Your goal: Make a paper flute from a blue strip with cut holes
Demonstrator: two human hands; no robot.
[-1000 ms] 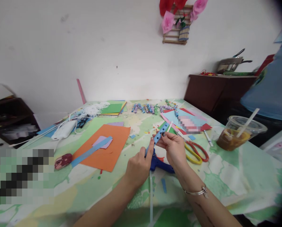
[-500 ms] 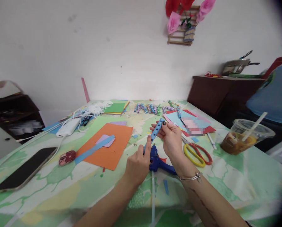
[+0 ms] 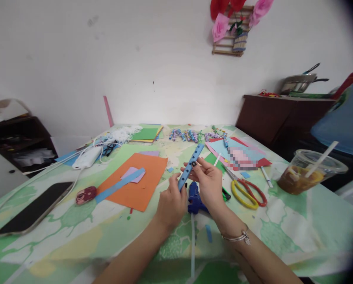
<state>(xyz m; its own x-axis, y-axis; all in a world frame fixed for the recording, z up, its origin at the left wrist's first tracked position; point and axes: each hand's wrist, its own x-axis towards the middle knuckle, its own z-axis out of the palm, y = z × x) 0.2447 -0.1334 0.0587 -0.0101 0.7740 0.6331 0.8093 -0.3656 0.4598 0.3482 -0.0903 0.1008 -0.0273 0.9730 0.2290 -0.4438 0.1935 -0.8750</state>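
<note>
Both hands hold a narrow blue paper strip (image 3: 191, 165) with dark dots, tilted up and away over the table. My left hand (image 3: 172, 203) pinches its near lower end. My right hand (image 3: 207, 183) pinches the strip near its middle between thumb and fingers. Just below the hands a blue glue gun (image 3: 195, 201) lies on the table, partly hidden by them.
Red and yellow scissors (image 3: 247, 191), a white pen (image 3: 266, 176) and a plastic cup with a drink (image 3: 308, 175) lie to the right. An orange sheet (image 3: 141, 179) with a blue strip, a phone (image 3: 33, 209) and a power bank (image 3: 86, 157) lie left. Curled paper pieces (image 3: 188, 135) sit at the back.
The strip has been lifted and my right hand has slid down it toward the middle. My left hand stays on the lower end. The view has shifted slightly.
</note>
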